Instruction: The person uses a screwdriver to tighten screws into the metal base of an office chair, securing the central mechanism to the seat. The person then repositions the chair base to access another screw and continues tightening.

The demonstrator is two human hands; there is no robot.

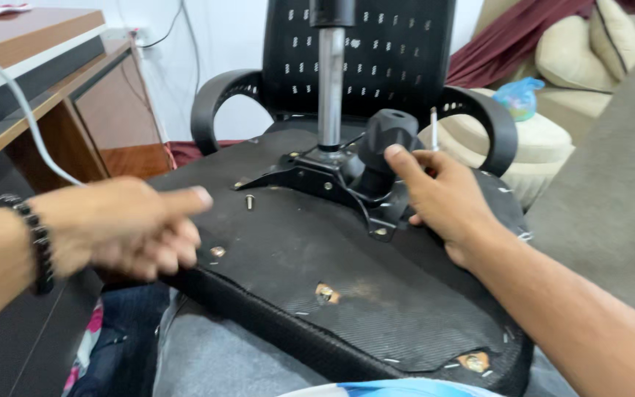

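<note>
Two hands work over an upturned chair seat (pixel 347 294) that lies across the person's lap. The right hand (pixel 442 202) rests on the seat's underside, fingers loosely spread, its thumb tip pressed against the black knob (pixel 389 136) of the metal plate (pixel 310 180); whether the other fingers grip anything is hidden behind the hand. The left hand (pixel 123 224) hovers over the seat's near-left edge, mostly curled, the forefinger stretched out and pointing toward the plate; it holds nothing. A beaded bracelet (pixel 38 239) sits on that wrist.

Between the hands, a screw (pixel 250 201) stands loose in the fabric just beyond the left forefinger, and a bare screw hole (pixel 217 251) shows just under that hand's knuckles. The plate is bolted to the seat, and a silver gas cylinder (pixel 330 88) rises from its middle. A thin metal tool tip (pixel 433 117) pokes up just behind the right hand. Nearer the body than the right hand, torn patches (pixel 325 294) in the black lining show wood beneath.

Beyond the hands, the mesh backrest (pixel 376 51) and two curved armrests (pixel 218 99) stand up. Left of the left hand is a wooden desk (pixel 45 81) with a white cable (pixel 27 117) hanging across it. Right of the right hand, cream cushions (pixel 560 44) carry a tied blue plastic bag (pixel 517 95); its contents cannot be made out.
</note>
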